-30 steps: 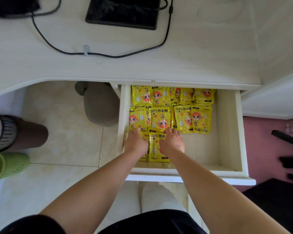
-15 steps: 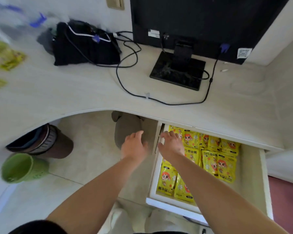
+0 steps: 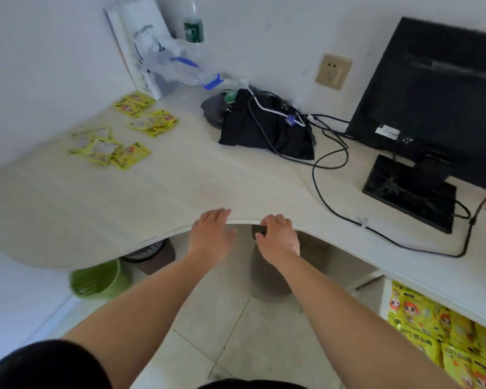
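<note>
Lifted out of the open drawer (image 3: 384, 296) since a second ago, both hands are now seen at the curved front edge of the white desk (image 3: 180, 186); the left hand (image 3: 212, 234) is held flat with fingers straight and close together, its tips over the desk edge; the right hand (image 3: 277, 237) is held just beside it, knuckles up and fingers curled under, with nothing seen in its grasp. Yellow snack packets (image 3: 421, 318) are packed in the drawer at lower right, well apart from both hands; loose yellow packets (image 3: 110, 148) are scattered in three small groups at the desk's far left. A black monitor (image 3: 432, 94), a black bag (image 3: 264, 130) and a trailing black cable (image 3: 331, 206) are seen on the desk; a green basket (image 3: 96, 280) and a grey stool (image 3: 267, 276) are seen on the floor beneath.
</note>
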